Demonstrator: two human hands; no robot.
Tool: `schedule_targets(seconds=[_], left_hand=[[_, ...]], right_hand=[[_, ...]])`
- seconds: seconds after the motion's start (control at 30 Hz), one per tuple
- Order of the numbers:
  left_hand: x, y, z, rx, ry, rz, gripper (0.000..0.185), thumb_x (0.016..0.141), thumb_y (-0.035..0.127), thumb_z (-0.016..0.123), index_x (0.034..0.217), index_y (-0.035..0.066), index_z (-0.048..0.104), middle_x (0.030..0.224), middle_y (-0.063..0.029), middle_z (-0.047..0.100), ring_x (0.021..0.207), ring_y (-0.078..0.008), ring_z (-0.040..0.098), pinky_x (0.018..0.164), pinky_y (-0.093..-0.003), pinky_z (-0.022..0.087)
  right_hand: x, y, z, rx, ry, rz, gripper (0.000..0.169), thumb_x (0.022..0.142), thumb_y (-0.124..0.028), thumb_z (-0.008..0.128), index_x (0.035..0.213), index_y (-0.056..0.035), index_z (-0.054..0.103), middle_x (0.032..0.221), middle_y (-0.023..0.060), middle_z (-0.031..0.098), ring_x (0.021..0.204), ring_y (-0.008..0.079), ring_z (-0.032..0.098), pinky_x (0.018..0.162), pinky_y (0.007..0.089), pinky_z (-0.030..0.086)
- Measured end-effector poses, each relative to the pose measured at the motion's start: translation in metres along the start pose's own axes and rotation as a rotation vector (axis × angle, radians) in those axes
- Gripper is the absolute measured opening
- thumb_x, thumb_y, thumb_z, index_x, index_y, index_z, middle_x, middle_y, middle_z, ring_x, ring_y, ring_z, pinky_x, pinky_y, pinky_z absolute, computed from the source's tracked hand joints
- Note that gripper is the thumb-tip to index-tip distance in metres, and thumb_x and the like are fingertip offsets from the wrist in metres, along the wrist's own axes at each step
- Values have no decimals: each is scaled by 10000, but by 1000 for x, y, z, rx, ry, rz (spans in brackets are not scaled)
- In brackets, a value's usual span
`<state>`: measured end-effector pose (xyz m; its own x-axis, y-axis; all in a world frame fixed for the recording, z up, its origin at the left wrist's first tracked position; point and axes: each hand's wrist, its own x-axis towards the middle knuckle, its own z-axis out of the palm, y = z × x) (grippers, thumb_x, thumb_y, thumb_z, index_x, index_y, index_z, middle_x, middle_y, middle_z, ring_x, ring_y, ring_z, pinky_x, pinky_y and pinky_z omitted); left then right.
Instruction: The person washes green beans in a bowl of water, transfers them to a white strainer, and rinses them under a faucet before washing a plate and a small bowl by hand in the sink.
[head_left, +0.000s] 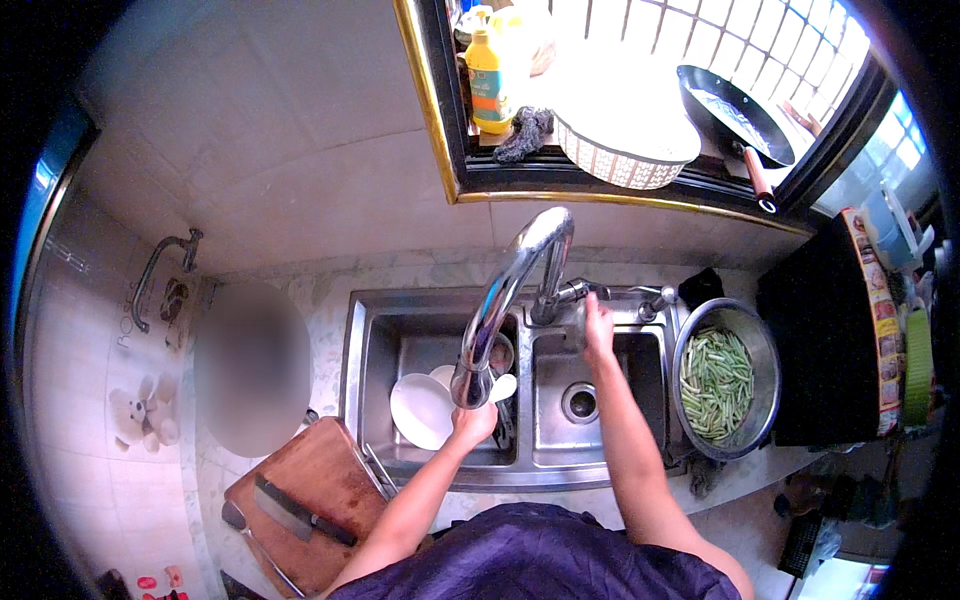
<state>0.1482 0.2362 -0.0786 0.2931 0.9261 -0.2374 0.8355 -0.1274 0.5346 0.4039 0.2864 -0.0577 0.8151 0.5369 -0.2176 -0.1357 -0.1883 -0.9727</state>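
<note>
Beneath the spout of a chrome faucet (551, 225), my left hand (474, 426) is closed on a white spoon (504, 387), whose bowl sticks out past the fingers. The spout's end hides part of that grip. My right hand (598, 330) reaches over the right basin and grasps the faucet lever (596, 289) behind it. White bowls or plates (420, 411) lie in the left basin of the steel double sink (525, 478), along with a round metal dish (502, 354) and some utensils (504, 426). A drain (580, 403) shows in the right basin.
A steel bowl (771, 390) of cut green beans (716, 382) stands right of the sink. At left, a cleaver (281, 506) rests on a wooden cutting board (330, 465). A white basket (626, 161), frying pan (735, 112) and yellow bottle (487, 82) occupy the windowsill.
</note>
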Motion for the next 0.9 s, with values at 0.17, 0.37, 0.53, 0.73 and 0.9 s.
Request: schedule_targets(seconds=[0.17, 0.37, 0.53, 0.73, 0.9], left_hand=[[-13, 40, -39, 75, -151, 57, 245, 709, 189, 450, 873, 14, 496, 796, -209, 557, 766, -371, 536, 679, -457, 414], [-21, 26, -56, 37, -215, -41, 337, 667, 227, 500, 965, 68, 504, 853, -201, 560, 826, -364, 523, 723, -426, 409], [-33, 20, -73, -28, -147, 29, 331, 680, 253, 482, 964, 91, 534, 867, -167, 567, 805, -343, 534, 733, -423, 406], [-33, 23, -106, 81, -149, -10, 238, 721, 231, 454, 857, 64, 554, 779, -169, 575, 768, -338, 542, 700, -427, 413], [-31, 15, -112, 157, -145, 129, 220, 737, 228, 435, 767, 48, 556, 766, -176, 568, 750, -343, 541, 680, -438, 411]], right_hand=[[-57, 1, -5, 776, -774, 692, 199, 815, -242, 459, 821, -59, 535, 765, 45, 566, 712, 173, 552, 678, 320, 458], [-97, -1, 36, 368, -761, 573, 311, 809, -254, 475, 977, 4, 518, 863, 77, 571, 779, 169, 542, 735, 293, 421], [-104, 23, 58, -69, -1064, -29, 504, 702, -169, 567, 1150, -10, 400, 982, 131, 520, 874, 159, 492, 771, 281, 392], [-112, 38, 55, -462, -1318, -651, 385, 600, -179, 651, 947, -66, 528, 1032, 212, 441, 957, 326, 445, 810, 375, 378], [-127, 33, 57, -428, -1351, -696, 318, 651, -186, 624, 936, -78, 535, 1000, 194, 454, 930, 343, 449, 784, 359, 392]])
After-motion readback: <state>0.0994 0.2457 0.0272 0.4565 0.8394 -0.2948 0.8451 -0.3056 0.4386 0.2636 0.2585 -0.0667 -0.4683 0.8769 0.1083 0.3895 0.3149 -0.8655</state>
